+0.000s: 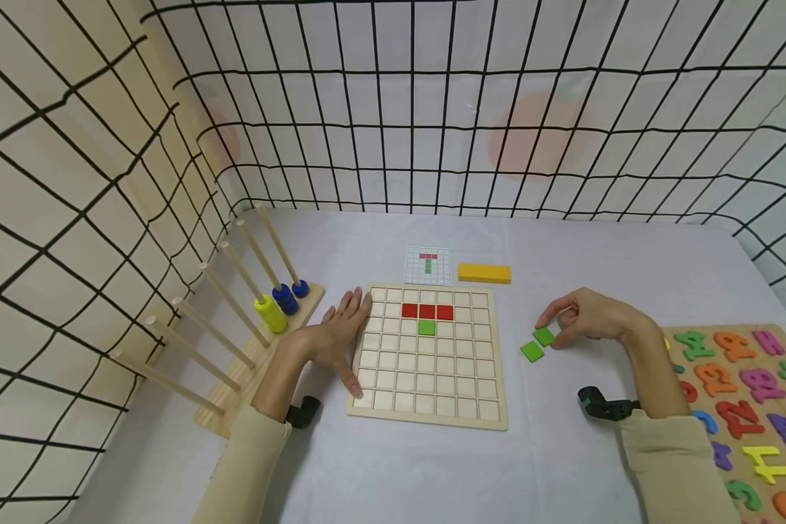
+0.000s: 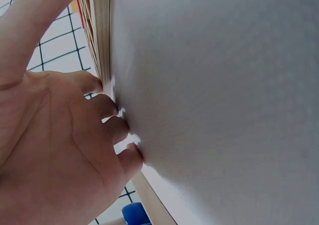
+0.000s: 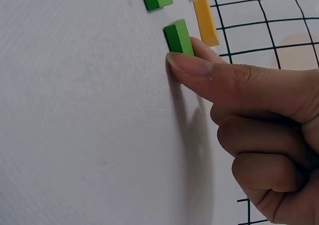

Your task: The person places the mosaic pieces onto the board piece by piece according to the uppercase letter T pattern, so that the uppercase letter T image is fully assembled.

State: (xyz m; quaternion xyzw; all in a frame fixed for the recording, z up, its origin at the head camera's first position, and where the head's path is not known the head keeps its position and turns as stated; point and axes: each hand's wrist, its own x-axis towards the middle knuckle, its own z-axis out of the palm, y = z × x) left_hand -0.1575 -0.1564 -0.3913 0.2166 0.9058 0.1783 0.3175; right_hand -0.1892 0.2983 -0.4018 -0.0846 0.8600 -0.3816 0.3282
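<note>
A wooden grid board (image 1: 424,424) lies in the middle of the table, with three red tiles (image 1: 427,311) in a row and one green tile (image 1: 426,327) below the middle one. My left hand (image 1: 337,340) rests at the board's left edge, fingers extended and thumb touching the lower left corner. Right of the board, my right hand (image 1: 586,320) pinches a green square tile (image 3: 180,37) between thumb and index finger, down at the table; its other fingers are curled. A second loose green tile (image 1: 532,351) lies beside it, nearer the board.
Behind the board are a pattern card (image 1: 429,266) with a red and green T and a yellow block (image 1: 484,274). A wooden peg stand (image 1: 239,372) with yellow and blue beads stands left. A letter board (image 1: 701,338) lies right. Black netting (image 1: 393,127) encloses the table.
</note>
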